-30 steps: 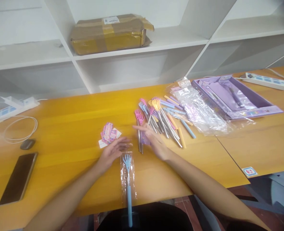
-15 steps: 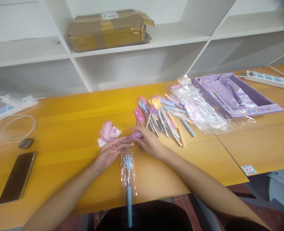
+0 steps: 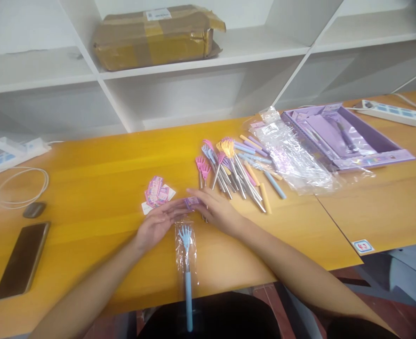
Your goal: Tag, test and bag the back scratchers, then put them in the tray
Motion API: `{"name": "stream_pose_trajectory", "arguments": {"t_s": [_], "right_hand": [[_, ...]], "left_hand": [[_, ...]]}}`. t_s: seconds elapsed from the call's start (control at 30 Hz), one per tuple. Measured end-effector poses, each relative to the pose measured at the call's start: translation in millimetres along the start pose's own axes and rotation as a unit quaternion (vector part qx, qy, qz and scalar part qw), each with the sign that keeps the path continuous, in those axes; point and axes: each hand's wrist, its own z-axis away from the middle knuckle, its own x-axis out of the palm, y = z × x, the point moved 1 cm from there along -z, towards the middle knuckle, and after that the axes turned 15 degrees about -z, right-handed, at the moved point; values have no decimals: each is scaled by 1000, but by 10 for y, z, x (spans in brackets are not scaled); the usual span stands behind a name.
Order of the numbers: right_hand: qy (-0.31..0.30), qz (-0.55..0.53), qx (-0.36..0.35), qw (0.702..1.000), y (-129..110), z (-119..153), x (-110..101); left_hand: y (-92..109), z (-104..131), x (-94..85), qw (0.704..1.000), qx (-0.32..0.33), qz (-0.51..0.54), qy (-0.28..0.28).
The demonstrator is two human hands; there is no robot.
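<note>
A blue back scratcher [image 3: 188, 296] in a clear plastic bag [image 3: 195, 252] lies before me, its handle reaching past the table's front edge. At the bag's top, my right hand [image 3: 219, 212] pinches a small purple printed card [image 3: 191, 202]. My left hand [image 3: 156, 223] has its fingers stretched out toward that card and the bag's mouth; whether they grip the plastic cannot be made out. Several pink and white cards [image 3: 155, 193] are piled just beyond the left hand. Beyond the right hand lie loose back scratchers [image 3: 229, 162] with pink, blue and yellow heads, among coloured handle sleeves [image 3: 275, 185].
Clear plastic bags [image 3: 292, 157] are stacked beside a purple display box [image 3: 380, 141] on the right. On the left lie a phone [image 3: 22, 261], a dark earbud case [image 3: 34, 210] and a white cable. A taped carton [image 3: 155, 40] sits on the shelf behind.
The purple card in my right hand has tilted and now shows its printed face, slightly farther left. My left hand stays beside it. The view has shifted a little.
</note>
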Motion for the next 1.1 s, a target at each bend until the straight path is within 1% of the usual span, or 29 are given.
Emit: {"name": "stream_pose_trajectory", "arguments": {"t_s": [0.07,0.13,0.2,0.3,0.37,0.47,0.6,0.77,0.93,1.1], "right_hand": [[23,-16,25,999,11,10,24],[33,-25,34,999,16,10,25],[23,-20,16,999,18,2,13],[-9,2,-26,1000,26,-1,4],[-27,21,-35,999,36,6,10],[-38,39,-29,998,49,22,25],[-31,19,-9,999,52,26,27],[-52,22,-22,998,33,22,31],[-52,31,-5,998,21,22,26],[-62,53,-19,997,-8,19,8]], "left_hand": [[-3,-1,0,1000,0,10,-1],[-7,-1,2,1000,-1,19,-2],[-12,-1,5,1000,-3,26,-1],[-19,0,12,999,-6,44,-5],[-16,1,19,999,-5,52,-10],[1,5,30,998,-12,57,-15],[28,9,46,998,-27,52,-20],[43,10,60,998,-33,44,-31],[60,13,65,998,-19,50,-36],[67,15,71,997,-35,57,-32]]}}
